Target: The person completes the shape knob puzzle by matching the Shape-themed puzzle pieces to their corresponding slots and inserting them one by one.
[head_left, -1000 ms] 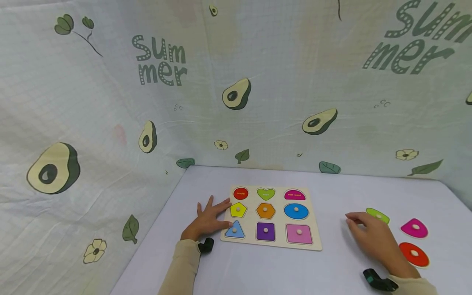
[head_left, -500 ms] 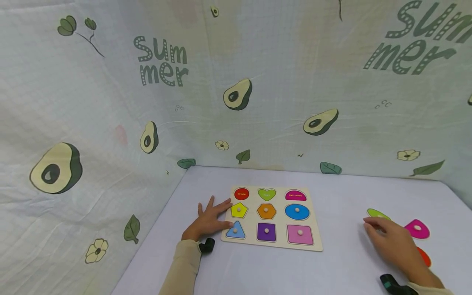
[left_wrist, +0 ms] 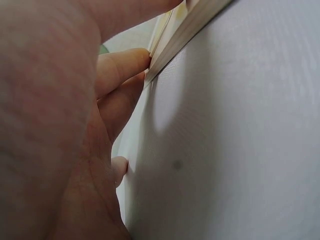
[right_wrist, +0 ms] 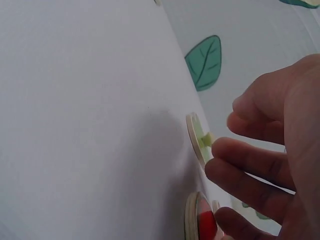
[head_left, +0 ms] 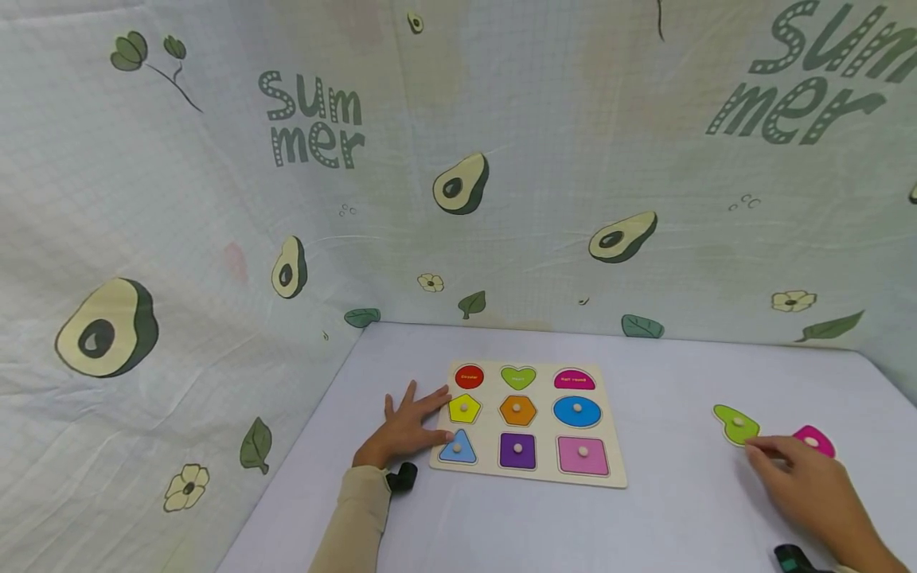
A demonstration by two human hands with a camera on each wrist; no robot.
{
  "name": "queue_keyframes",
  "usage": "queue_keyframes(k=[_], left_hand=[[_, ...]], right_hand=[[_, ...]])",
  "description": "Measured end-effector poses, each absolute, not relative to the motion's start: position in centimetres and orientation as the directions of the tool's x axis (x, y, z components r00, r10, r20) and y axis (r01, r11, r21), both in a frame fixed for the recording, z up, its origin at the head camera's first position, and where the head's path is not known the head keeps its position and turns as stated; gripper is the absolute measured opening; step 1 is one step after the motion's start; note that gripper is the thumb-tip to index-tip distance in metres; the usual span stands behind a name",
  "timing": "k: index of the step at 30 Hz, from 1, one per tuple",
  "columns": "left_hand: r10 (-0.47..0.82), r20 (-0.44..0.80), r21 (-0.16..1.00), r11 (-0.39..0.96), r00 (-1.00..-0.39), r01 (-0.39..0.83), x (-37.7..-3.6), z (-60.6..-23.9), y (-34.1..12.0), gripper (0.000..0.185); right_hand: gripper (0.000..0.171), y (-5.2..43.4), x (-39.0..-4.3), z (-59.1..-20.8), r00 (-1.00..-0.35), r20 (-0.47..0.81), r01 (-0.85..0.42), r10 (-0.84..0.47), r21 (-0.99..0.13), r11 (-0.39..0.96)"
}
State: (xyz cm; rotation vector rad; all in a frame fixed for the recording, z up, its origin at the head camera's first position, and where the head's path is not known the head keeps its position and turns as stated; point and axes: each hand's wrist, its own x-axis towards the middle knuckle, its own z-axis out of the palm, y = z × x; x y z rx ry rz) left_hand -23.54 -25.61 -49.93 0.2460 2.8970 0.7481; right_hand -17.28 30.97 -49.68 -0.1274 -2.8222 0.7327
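1. Head view: The left hand [head_left: 403, 430] lies flat on the white bench [head_left: 666, 517], its fingers straight and spread apart. They touch the left edge of the wooden shape puzzle board [head_left: 528, 422], just as they did a second ago, so the board has not moved.
2. Head view: Six pieces with little knobs sit in the board. The red round hole, the green heart hole and the pink half-round hole in the top row have no pieces in them.
3. Head view: The right hand [head_left: 813, 489] has slid back to the right and nearer to the person. A second ago it covered the green heart-shaped wooden piece [head_left: 735, 424]. Now the green piece shows in full, and the fingertips sit just beside it and the pink half-round wooden piece [head_left: 813, 442]. The hand now hides the red piece. It looks to me like the hand is picking which loose piece to take.
4. Left wrist view: The left fingers [left_wrist: 120, 67] are straight, and their tips press on the thin edge of the board [left_wrist: 175, 40]. They hold nothing.
5. Right wrist view: The right fingers [right_wrist: 250, 162] are bent a little and apart, and they hold nothing. One fingertip is very near the knob of the green piece [right_wrist: 196, 136]. The red round wooden piece [right_wrist: 200, 220] lies just below the fingers.
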Motion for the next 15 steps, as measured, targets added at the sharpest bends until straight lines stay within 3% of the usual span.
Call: queue_keyframes(k=[15], left_hand=[[0.194,-0.094,0.489,0.863,-0.977,0.124,-23.5,-49.8,-25.7,0.084]], right_hand=[[0.041,34.7,-16.7,-50.8,-0.978,0.068,0.140,0.197,-0.489,0.861]])
